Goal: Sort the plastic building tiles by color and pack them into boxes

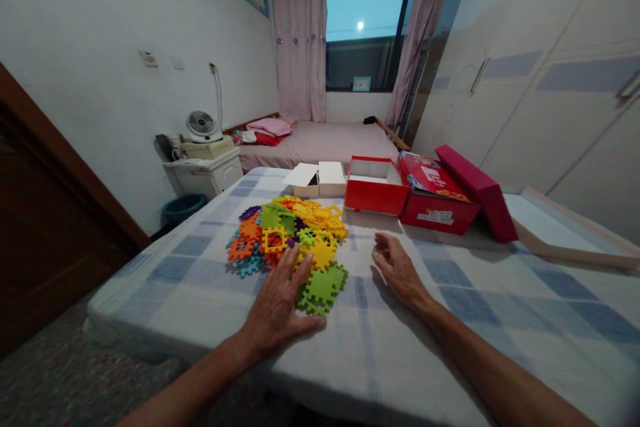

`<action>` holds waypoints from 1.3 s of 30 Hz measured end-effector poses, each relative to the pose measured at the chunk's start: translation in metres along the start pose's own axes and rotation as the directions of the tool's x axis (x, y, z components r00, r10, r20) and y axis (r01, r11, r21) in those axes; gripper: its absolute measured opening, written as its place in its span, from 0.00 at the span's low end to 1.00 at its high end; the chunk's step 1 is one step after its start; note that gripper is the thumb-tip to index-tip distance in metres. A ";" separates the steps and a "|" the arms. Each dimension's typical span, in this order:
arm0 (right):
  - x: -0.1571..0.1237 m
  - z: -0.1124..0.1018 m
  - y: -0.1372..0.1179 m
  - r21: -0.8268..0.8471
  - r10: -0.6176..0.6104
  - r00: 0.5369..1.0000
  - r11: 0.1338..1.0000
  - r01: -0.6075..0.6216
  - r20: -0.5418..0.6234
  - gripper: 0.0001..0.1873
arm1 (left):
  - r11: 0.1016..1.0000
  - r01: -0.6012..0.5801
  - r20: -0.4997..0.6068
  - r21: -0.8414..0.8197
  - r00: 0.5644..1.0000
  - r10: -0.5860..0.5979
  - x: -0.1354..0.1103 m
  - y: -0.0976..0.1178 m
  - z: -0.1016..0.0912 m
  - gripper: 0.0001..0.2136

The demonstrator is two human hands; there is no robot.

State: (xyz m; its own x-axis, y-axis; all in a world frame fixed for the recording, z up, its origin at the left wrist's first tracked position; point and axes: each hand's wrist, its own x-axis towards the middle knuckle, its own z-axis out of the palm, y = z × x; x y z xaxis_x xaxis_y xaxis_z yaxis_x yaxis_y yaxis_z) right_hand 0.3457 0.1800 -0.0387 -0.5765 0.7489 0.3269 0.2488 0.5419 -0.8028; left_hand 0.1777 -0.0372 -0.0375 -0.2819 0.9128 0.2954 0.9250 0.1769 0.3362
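Observation:
A heap of plastic interlocking building pieces (273,221) lies on the cloth-covered table, in yellow, orange, green, blue and purple. The pieces are flat with notched edges. My left hand (280,307) is open, fingers spread, its fingertips at the near side of the heap. Close to its thumb and fingers lies a green piece (324,285). My right hand (397,269) rests to the right of the heap, apart from it. Its fingers are loosely bent, with a gap to the thumb and nothing visible between them.
Behind the heap stand white boxes (332,177) and an open red box (375,199). Farther right are a printed red box (435,203), a leaning dark pink lid (483,193) and a shallow tray-like box (575,227). A bed (340,137) is beyond the table.

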 end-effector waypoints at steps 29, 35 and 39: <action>-0.002 -0.010 -0.009 0.105 0.141 0.990 0.985 -0.138 -0.030 0.24 | 0.889 0.453 -0.115 -0.073 0.881 -0.458 0.096 -0.106 -0.060 0.33; -0.001 -0.008 -0.007 0.086 0.147 0.989 0.986 -0.145 -0.018 0.28 | 0.913 0.386 -0.149 -0.134 0.903 -0.403 0.092 -0.082 -0.041 0.33; -0.001 -0.007 -0.008 0.082 0.140 0.990 0.987 -0.139 -0.012 0.29 | 0.947 0.283 -0.243 -0.152 0.918 -0.313 0.093 -0.051 -0.031 0.30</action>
State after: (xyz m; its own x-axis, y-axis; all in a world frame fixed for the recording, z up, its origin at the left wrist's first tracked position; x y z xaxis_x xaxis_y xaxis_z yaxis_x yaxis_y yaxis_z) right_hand 0.3494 0.1775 -0.0293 -0.5265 0.8221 0.2168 0.2616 0.3993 -0.8787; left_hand 0.0961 0.0274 0.0009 -0.6106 0.6932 0.3830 0.7574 0.3701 0.5379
